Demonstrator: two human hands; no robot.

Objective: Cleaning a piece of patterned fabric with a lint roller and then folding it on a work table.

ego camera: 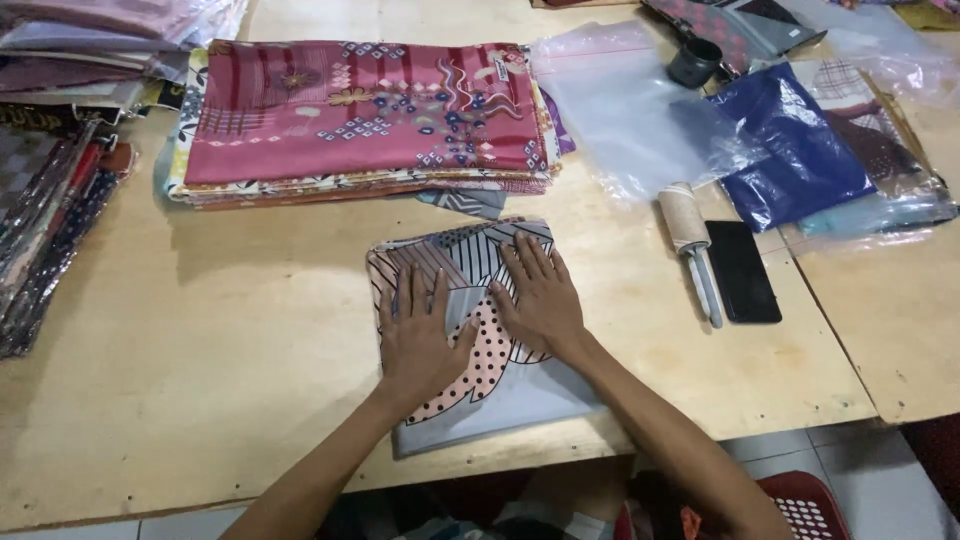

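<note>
Head view: two hands press a folded patterned scarf (470,330) flat on the tabletop (230,330).

Behind it lies a stack of folded pink-topped scarves (360,120); to the right sit a clear plastic bag (625,110), a lint roller (690,240), a black phone (741,271) and a blue bagged cloth (800,150), all apart from the scarf at the near edge. The left hand (420,340) and right hand (537,295) lie palm-down, fingers spread wide, gripping nothing.

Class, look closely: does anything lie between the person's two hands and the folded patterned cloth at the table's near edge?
Nothing visible does. The left hand and right hand both rest flat, directly on the folded cloth.
</note>
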